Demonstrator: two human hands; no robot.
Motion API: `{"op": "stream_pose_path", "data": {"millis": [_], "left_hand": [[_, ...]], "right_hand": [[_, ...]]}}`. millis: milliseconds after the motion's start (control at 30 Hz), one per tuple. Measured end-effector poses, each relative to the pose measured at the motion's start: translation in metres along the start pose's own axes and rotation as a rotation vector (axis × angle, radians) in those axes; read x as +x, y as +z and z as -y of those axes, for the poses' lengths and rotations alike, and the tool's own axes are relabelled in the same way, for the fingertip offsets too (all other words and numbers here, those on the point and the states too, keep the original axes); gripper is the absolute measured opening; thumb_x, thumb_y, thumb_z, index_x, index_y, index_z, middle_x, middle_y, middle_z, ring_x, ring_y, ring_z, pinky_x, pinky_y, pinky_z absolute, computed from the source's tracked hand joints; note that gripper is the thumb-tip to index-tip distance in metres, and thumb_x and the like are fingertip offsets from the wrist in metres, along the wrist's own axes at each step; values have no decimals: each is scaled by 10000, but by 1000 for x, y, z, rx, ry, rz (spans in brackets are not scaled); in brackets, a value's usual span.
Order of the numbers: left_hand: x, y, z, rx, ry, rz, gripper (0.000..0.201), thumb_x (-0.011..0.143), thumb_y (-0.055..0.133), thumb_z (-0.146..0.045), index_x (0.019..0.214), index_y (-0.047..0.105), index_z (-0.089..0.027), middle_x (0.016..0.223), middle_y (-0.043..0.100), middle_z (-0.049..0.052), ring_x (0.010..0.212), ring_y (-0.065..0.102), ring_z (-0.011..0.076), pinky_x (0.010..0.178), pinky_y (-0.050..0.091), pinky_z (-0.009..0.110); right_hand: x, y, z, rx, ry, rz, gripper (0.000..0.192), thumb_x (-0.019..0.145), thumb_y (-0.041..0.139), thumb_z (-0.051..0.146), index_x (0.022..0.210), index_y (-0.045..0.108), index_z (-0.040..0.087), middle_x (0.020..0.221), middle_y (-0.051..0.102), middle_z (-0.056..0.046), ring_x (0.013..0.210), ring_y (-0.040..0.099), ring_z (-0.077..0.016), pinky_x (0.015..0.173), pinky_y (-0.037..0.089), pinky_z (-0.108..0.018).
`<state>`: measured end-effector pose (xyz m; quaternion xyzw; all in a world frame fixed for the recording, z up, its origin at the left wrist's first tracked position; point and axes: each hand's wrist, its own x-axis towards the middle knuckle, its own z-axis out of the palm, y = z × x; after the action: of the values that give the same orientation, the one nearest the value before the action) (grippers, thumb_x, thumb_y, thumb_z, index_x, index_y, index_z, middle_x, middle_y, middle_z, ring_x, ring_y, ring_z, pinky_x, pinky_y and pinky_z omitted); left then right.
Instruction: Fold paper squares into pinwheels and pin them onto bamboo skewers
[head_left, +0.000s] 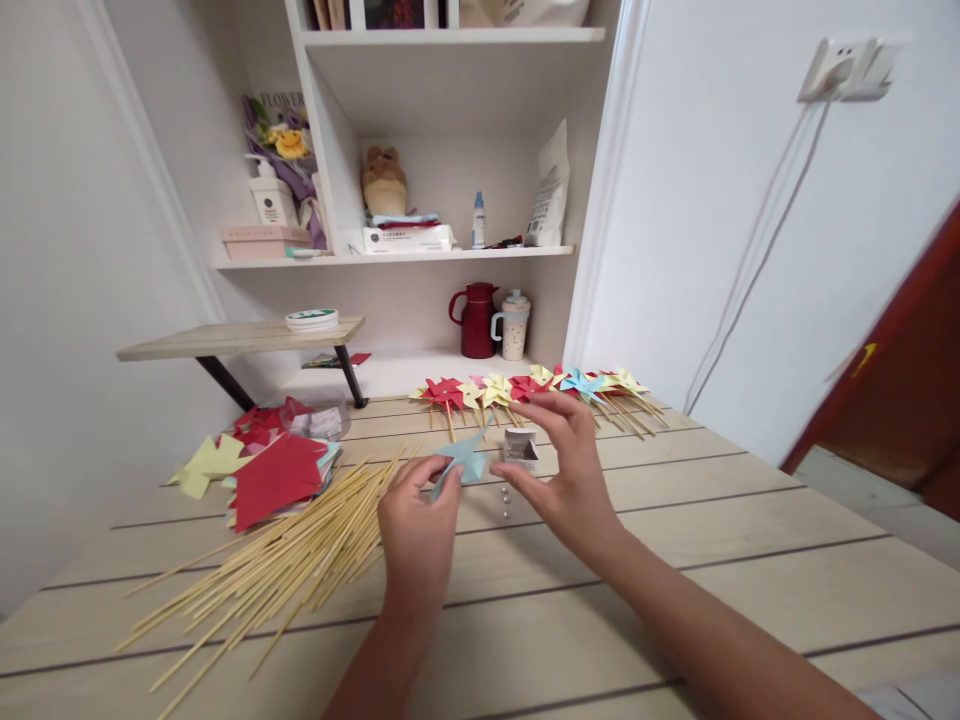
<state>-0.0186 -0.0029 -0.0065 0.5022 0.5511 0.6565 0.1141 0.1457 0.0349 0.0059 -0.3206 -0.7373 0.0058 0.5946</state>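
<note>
Between thumb and fingers, my left hand point(421, 510) pinches a light blue paper pinwheel point(466, 458) with part of its sheet folded in. Just right of it, my right hand point(566, 470) hovers with thumb and fingers spread apart and nothing between them. A small open box point(520, 448) stands behind my right thumb. Several tiny silvery pins point(506, 502) lie in a short row on the table in front of that box. Left of my left hand, a loose pile of thin wooden sticks point(300, 560) fans out across the planks.
Finished pinwheels on sticks point(525, 390) lie along the table's back edge. Red paper sheets point(277, 480) and a yellow cut piece point(206, 465) sit at the left, near a clear container point(322, 420). A small raised shelf point(247, 338) stands behind them. A red jug point(478, 320) and a cup point(514, 325) are farther back.
</note>
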Motion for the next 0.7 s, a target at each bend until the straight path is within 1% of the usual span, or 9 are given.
{"op": "stream_pose_path", "data": {"millis": [100,167,300,367,433,500,567,633,700], "left_hand": [[-3,0,-1,117,212,-3,62,779,693,-253,774,755,-243,821,751,52,820,668,240,841,460,368],[-5,0,-1,190,330,6,82,805,681,-238,810,759,-261,833,758,53,839,667,248,868,433,387],[-7,1,0,297,522,61,156,829,648,-165,863,755,-273,847,764,37,831,667,239,895,377,394],[-8,2,1,321,590,81,185,829,637,-132,873,751,-272,837,760,30,816,665,228,904,360,390],[-8,2,0,335,633,83,202,831,627,-115,876,749,-270,825,754,27,804,661,221,918,353,390],[-9,2,-1,331,646,84,203,837,621,-115,869,748,-270,816,748,25,800,657,217,937,350,396],[-10,2,-3,298,613,73,180,843,638,-142,890,748,-276,836,744,27,828,653,220,961,350,408],[-10,1,-7,210,516,25,213,832,687,-209,1027,735,-279,961,738,51,932,643,239,986,362,417],[-10,0,-12,62,341,-40,437,819,722,-291,1249,646,-277,1155,689,86,1090,603,258,1017,377,414]], "right_hand": [[2,-4,1,-105,-63,34,716,794,779,376,1426,441,383,1472,334,-106,1387,346,-380,1127,315,-563],[2,-5,2,-167,-85,73,713,781,788,377,1414,461,396,1539,278,-86,1416,303,-406,1143,266,-587],[1,-3,1,-220,-125,142,536,750,808,314,1248,623,375,1600,254,-28,1443,267,-402,1164,196,-597],[1,-2,0,-204,-148,169,399,748,792,249,1121,689,348,1586,309,-16,1444,278,-377,1168,189,-581],[0,-2,0,-171,-161,183,252,755,750,170,959,730,318,1521,423,-13,1421,325,-351,1161,201,-568],[1,-1,0,-115,-134,188,182,764,713,120,822,737,292,1419,541,-19,1372,392,-332,1139,236,-558],[2,0,1,-21,-48,185,132,769,721,138,749,735,268,1329,615,-41,1306,459,-321,1106,284,-544],[5,1,1,113,105,194,66,760,754,202,710,734,240,1280,646,-70,1252,503,-315,1073,329,-518],[7,1,0,289,340,227,91,733,783,269,680,730,216,1265,653,-83,1196,545,-304,1022,383,-474]]}}
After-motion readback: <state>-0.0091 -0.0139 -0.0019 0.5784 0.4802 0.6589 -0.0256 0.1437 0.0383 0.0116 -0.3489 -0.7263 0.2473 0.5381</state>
